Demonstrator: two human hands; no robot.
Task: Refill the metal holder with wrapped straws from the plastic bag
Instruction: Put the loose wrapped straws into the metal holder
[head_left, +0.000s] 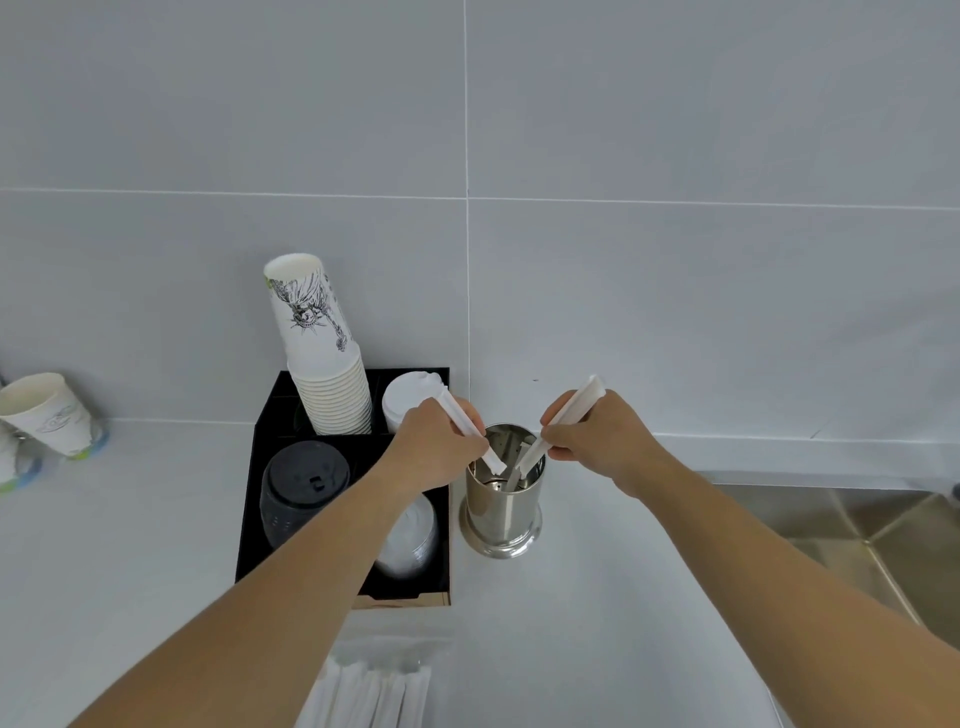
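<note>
Two hands meet over the holder (503, 506), which stands upright on the white desk (597, 623), just right of the black organizer (249, 519). The left hand (434, 447) is closed in a pinch on one wrapped straw (467, 426); the straw slants down to the right, its lower end just inside the holder's rim. The right hand (592, 441) pinches a second straw (563, 415), which slants down to the left with its lower end inside the holder. The upper ends of both straws project above the fingers. Inside the holder, more straw ends appear to lie against the wall, though reflections make the count unclear.

The bag (374, 686) lies flat on the desk at the near edge, below the left forearm, with a row of wrapped straws visible through the plastic.

The organizer carries a tall cup stack (322, 353) at far left, white lids (410, 405) at far right, black lids (304, 488) at near left and clear lids (410, 540) at near right. A single cup (49, 413) stands at the far left of the desk. A metal sink (857, 540) lies to the right.
</note>
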